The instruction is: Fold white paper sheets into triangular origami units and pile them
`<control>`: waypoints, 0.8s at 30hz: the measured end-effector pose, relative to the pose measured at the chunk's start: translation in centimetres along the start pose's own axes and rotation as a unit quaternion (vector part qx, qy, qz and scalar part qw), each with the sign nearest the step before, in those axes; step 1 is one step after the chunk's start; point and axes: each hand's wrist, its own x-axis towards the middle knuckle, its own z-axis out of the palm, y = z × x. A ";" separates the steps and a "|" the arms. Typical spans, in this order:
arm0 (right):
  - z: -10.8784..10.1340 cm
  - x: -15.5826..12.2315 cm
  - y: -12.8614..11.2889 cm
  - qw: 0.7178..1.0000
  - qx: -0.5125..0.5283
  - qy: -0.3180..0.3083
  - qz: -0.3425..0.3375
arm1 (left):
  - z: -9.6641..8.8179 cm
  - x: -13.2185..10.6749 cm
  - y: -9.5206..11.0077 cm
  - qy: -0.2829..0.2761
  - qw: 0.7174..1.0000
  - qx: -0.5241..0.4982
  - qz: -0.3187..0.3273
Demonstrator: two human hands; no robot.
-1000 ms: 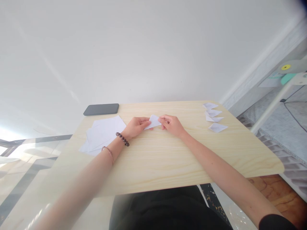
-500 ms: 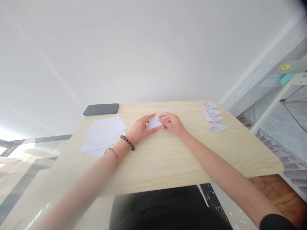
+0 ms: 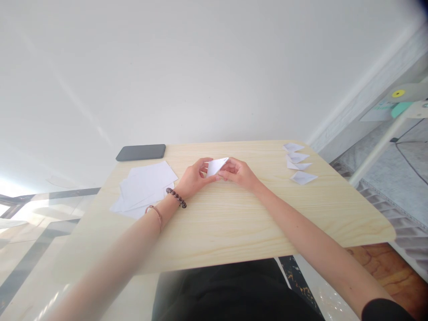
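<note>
The left hand (image 3: 193, 179) curves, grip unclear, around folded paper (image 3: 216, 166) that the right hand (image 3: 241, 173) pinches; uneven pressure could miscrease it.

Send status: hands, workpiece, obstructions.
Right hand holding small folded white paper, left hand curled around its left side. Fold detail unclear. Loose white paper sheets to the left; nothing visibly blocking.

On the table (image 3: 234, 223), left in the frame: sheets (image 3: 147, 183), phone (image 3: 141, 152) behind. Middle: one paper (image 3: 215, 167) between left hand (image 3: 194, 179) and right hand (image 3: 241, 173). Right: folded papers (image 3: 303, 178) in a row.
</note>
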 end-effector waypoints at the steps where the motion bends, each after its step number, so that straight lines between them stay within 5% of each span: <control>1: 0.0 0.0 0.0 1.000 0.002 -0.001 -0.002 | 0.0 0.0 0.1 -0.002 1.000 -0.005 0.000; 24: 0.1 0.0 0.1 1.000 -0.025 0.001 0.002 | 0.1 0.2 -0.6 0.013 1.000 0.012 -0.002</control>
